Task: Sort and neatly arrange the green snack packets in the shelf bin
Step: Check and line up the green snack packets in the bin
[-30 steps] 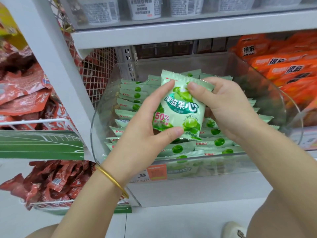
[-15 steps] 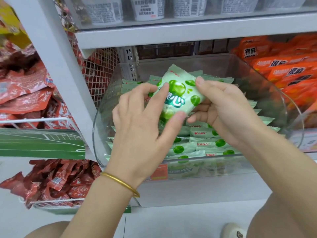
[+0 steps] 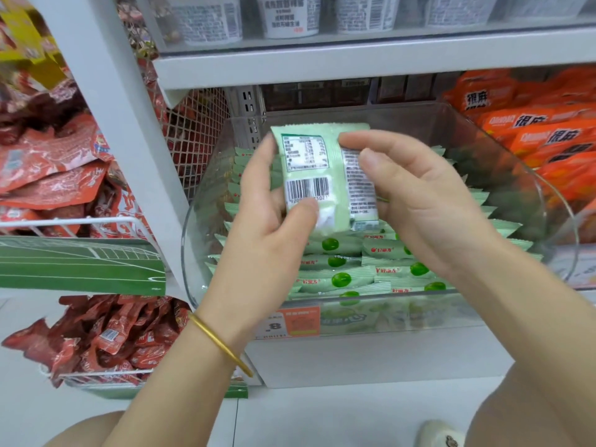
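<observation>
Head cam: the green packet [image 3: 322, 175] got flipped since a moment ago, so the barcode side faces up now. Left hand [image 3: 267, 221] and right hand [image 3: 419, 195] each have a pinching grip on its sides, above the clear bin [image 3: 419, 121]. Rows of packets [image 3: 354, 272] fill the front, with open room toward the back wall.

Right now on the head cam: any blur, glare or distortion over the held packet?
Head view: held packet sharp, barcode bars distinct, no glare; clear bin front wall hazes the packets behind it; wide-angle skews the shelf post; orange packs soft.
</observation>
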